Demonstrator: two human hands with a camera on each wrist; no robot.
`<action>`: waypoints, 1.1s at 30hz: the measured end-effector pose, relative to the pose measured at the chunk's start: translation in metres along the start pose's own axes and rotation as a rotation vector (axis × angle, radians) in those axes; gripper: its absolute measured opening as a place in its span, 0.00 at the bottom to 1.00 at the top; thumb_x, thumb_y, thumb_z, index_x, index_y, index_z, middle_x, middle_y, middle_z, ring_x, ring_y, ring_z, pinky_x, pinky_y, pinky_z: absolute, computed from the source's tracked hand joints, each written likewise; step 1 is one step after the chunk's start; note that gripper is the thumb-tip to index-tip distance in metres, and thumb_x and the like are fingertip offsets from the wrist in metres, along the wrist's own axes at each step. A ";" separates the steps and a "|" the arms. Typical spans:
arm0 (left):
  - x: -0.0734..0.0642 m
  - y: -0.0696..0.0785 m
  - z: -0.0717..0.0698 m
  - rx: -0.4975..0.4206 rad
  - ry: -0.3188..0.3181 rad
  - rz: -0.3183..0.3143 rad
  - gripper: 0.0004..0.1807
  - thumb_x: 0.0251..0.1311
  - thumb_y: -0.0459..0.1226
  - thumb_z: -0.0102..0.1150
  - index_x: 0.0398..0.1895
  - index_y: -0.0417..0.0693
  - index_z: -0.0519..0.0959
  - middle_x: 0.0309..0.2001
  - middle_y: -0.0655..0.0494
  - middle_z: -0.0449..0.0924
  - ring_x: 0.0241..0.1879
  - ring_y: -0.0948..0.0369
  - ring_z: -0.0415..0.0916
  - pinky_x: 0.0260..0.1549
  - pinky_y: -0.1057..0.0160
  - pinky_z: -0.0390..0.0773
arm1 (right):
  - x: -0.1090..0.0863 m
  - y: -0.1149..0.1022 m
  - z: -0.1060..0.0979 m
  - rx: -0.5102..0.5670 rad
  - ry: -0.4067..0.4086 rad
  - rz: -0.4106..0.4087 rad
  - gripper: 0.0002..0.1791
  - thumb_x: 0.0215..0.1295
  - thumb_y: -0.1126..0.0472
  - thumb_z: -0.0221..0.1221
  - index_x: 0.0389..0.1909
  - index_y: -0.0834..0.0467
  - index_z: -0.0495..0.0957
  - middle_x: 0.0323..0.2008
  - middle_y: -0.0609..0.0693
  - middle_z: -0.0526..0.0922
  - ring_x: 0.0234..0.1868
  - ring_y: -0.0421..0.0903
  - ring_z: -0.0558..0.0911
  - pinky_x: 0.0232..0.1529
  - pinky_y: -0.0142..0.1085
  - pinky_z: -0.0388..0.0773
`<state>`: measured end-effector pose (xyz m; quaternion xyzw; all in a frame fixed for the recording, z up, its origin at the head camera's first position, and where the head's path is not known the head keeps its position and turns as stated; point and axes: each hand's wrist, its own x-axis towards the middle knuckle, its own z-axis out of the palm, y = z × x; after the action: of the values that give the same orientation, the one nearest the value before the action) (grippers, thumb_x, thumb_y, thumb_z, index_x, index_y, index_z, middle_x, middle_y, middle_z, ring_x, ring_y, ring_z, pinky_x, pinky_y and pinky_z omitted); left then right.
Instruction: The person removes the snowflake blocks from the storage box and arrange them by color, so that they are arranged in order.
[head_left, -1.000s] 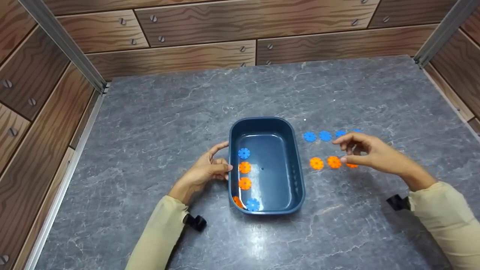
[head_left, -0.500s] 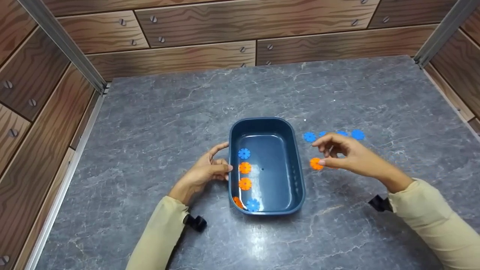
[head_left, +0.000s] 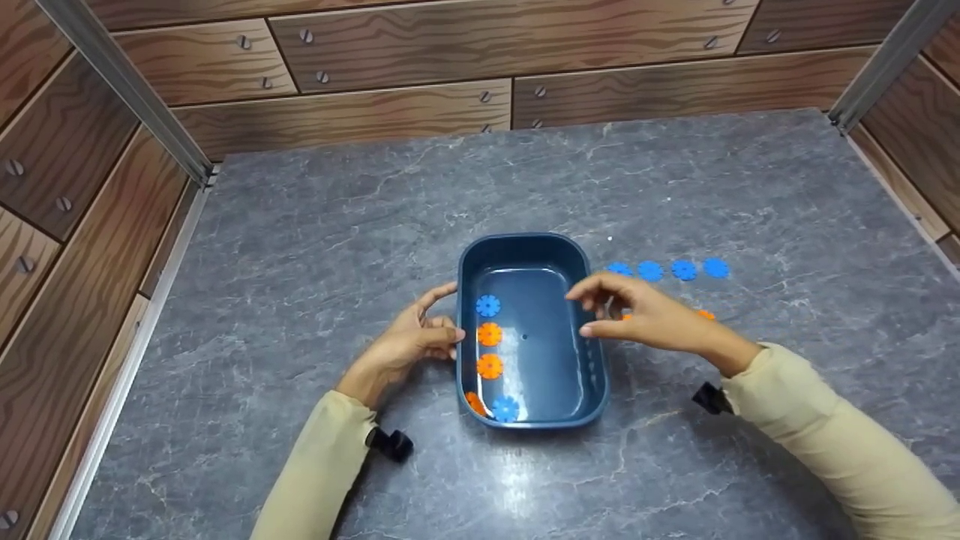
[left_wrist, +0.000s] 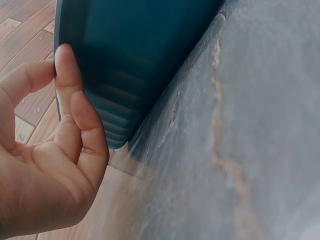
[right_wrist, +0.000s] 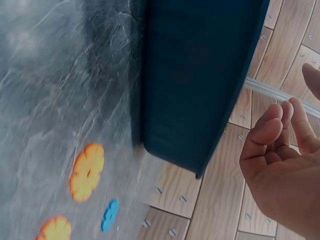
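A dark blue plastic tub (head_left: 544,375) stands on the table. My left hand (head_left: 420,334) grips its left rim, thumb over the edge and fingers outside, as the left wrist view also shows. Inside lie notched plastic discs: a blue disc (head_left: 488,306), an orange disc (head_left: 490,334) and others, one orange tilted in the near left corner. My right hand (head_left: 649,315) hovers over the tub's right rim, thumb and curved fingers apart with nothing visible between them. Beyond it, a row of blue discs (head_left: 683,270) lies on the table. Orange discs (right_wrist: 87,172) lie below that hand, mostly hidden in the head view.
The grey marbled tabletop (head_left: 337,225) is bounded by wood-patterned walls (head_left: 397,52) at the back and sides. A metal post (head_left: 135,90) stands at the back left corner, and another post (head_left: 885,67) at the back right.
My right hand has moved left, from above the orange discs to the tub's right rim, uncovering the blue row's right end. My left hand and the discs in the tub have stayed put.
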<state>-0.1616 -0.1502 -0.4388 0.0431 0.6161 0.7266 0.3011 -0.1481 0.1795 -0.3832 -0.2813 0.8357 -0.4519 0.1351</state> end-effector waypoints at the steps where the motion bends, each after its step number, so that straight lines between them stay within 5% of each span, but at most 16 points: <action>1: 0.000 0.000 0.000 0.007 0.000 0.001 0.43 0.57 0.25 0.57 0.75 0.51 0.51 0.21 0.59 0.77 0.20 0.62 0.76 0.26 0.67 0.78 | 0.003 0.000 0.002 -0.003 -0.011 0.011 0.21 0.59 0.61 0.65 0.54 0.56 0.75 0.40 0.58 0.76 0.35 0.38 0.73 0.34 0.28 0.72; 11: -0.002 0.000 -0.002 0.030 -0.002 0.005 0.43 0.56 0.26 0.57 0.74 0.51 0.51 0.21 0.60 0.78 0.21 0.62 0.76 0.28 0.66 0.79 | 0.035 -0.009 0.028 -0.059 -0.148 0.006 0.25 0.60 0.59 0.65 0.59 0.57 0.73 0.45 0.60 0.76 0.42 0.50 0.74 0.38 0.31 0.72; 33: 0.000 -0.001 0.000 0.017 -0.007 0.007 0.43 0.56 0.25 0.57 0.74 0.50 0.51 0.21 0.60 0.77 0.19 0.63 0.76 0.26 0.66 0.78 | 0.064 -0.010 0.061 -0.195 -0.347 -0.030 0.27 0.59 0.59 0.65 0.61 0.54 0.73 0.47 0.55 0.77 0.37 0.43 0.74 0.40 0.32 0.74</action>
<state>-0.1614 -0.1501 -0.4399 0.0504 0.6212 0.7221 0.3002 -0.1671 0.0959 -0.4073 -0.3792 0.8354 -0.3157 0.2422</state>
